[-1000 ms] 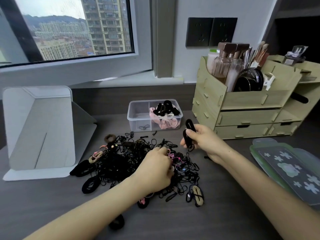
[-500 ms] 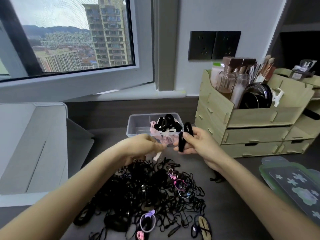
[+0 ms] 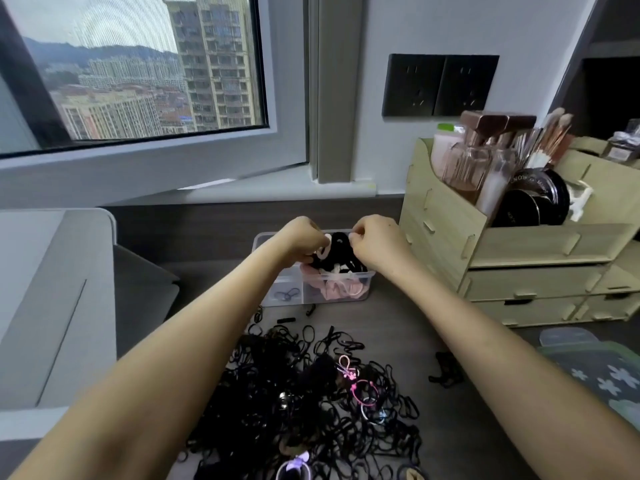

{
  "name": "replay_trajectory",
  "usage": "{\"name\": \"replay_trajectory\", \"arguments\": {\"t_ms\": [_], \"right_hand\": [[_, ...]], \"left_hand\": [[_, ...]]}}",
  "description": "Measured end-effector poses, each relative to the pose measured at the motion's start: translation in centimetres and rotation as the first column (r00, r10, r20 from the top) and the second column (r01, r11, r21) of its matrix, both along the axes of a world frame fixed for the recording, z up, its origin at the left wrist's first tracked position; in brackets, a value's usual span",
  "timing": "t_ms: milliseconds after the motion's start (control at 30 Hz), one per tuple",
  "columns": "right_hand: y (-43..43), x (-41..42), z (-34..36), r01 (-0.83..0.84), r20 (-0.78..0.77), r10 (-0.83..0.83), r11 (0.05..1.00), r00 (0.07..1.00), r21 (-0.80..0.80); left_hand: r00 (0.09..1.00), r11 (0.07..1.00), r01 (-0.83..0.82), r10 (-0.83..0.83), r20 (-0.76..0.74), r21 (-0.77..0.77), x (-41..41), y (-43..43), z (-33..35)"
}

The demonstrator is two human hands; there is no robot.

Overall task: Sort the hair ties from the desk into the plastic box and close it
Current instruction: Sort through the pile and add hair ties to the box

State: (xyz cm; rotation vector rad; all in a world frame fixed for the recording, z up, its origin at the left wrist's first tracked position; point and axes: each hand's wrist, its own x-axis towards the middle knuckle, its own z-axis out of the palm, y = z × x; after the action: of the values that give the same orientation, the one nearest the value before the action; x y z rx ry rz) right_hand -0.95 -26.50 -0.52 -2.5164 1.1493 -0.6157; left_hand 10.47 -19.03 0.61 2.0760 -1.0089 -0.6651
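Observation:
A clear plastic box [image 3: 273,300] with compartments stands at the back of the desk, open. Its right compartment holds pink and black hair ties [image 3: 332,289]; thin black ones lie in the front left compartment. Both hands are over the box. My left hand [image 3: 300,240] pinches a whitish hair tie [image 3: 323,252] just above the right compartment. My right hand [image 3: 375,244] pinches a thick black hair tie [image 3: 341,241] beside it. A big tangled pile of mostly black hair ties [image 3: 304,393], with a few pink ones, lies on the desk in front of the box.
A wooden organizer [image 3: 519,271] with drawers, brushes and bottles stands right of the box. A flat green-edged piece with a flower pattern [image 3: 602,372] lies at the right. A white folded stand [image 3: 52,306] fills the left. A stray black tie [image 3: 446,370] lies apart.
Both hands moved from the pile up and forward to the box, the left carrying a whitish tie, the right the black one. The camera tilted forward.

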Motion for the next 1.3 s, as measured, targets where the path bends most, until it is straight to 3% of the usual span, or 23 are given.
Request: {"name": "replay_trajectory", "arguments": {"t_ms": [67, 133, 233, 300, 367, 467, 567, 667, 767, 967, 1067, 1167, 1300], "right_hand": [[1.4, -1.8, -0.1, -0.076, -0.036, 0.074, 0.997, 0.997, -0.034], [3.4, -4.2, -0.5, -0.217, -0.179, 0.222, 0.975, 0.958, 0.048], [5.9, -7.6, -1.5, -0.381, -0.389, 0.457, 0.887, 0.800, 0.259], [6.9, -8.8, -2.6, -0.414, -0.487, 0.497, 0.868, 0.718, 0.275], [7.5, -9.4, -3.8, -0.430, -0.523, 0.476, 0.876, 0.707, 0.217], [8.1, -10.3, -4.6, -0.416, -0.461, 0.427, 0.900, 0.778, 0.130], [8.3, -11.5, -4.2, -0.371, -0.377, 0.376, 0.924, 0.847, 0.089], [8.6, -12.7, -3.2, -0.340, -0.300, 0.348, 0.937, 0.888, 0.081], [8.6, -13.3, -2.2, -0.308, -0.156, 0.339, 0.932, 0.928, 0.192], [9.0, -12.6, -2.6, -0.275, 0.047, 0.276, 0.899, 0.960, 0.341], [9.1, -11.6, -3.7, -0.230, 0.057, 0.226, 0.900, 0.973, 0.371], [9.6, -10.8, -4.1, -0.255, 0.134, 0.218, 0.858, 0.967, 0.447], [11.1, -10.0, -4.2, -0.282, -0.005, 0.290, 0.933, 0.957, 0.225]], "left_hand": [[0.998, 1.000, 0.023, -0.024, 0.063, 0.018, 0.0, 0.1, -0.3], [0.990, 0.999, 0.046, -0.044, 0.134, -0.016, -0.3, 0.9, -0.2], [0.949, 0.994, 0.068, -0.036, 0.313, -0.090, -1.2, 3.3, 0.1], [0.930, 0.987, 0.119, -0.072, 0.360, -0.111, -2.2, 5.7, 0.0], [0.910, 0.976, 0.210, -0.174, 0.377, -0.054, -3.8, 8.0, -0.6], [0.816, 0.933, 0.332, -0.359, 0.453, 0.141, -6.6, 10.6, -2.4], [0.734, 0.895, 0.333, -0.443, 0.514, 0.297, -7.8, 11.9, -4.2], [0.756, 0.910, 0.308, -0.410, 0.510, 0.276, -7.6, 12.1, -4.8], [0.792, 0.939, 0.273, -0.342, 0.506, 0.208, -6.8, 12.0, -4.6], [0.772, 0.882, 0.313, -0.452, 0.447, 0.352, -6.9, 12.2, -5.3], [0.799, 0.912, 0.277, -0.394, 0.454, 0.303, -6.9, 12.2, -5.4], [0.895, 0.965, 0.208, -0.254, 0.368, 0.162, -5.5, 12.4, -4.6], [0.975, 0.994, 0.104, -0.097, 0.202, -0.025, -3.8, 13.3, -3.7]]}}
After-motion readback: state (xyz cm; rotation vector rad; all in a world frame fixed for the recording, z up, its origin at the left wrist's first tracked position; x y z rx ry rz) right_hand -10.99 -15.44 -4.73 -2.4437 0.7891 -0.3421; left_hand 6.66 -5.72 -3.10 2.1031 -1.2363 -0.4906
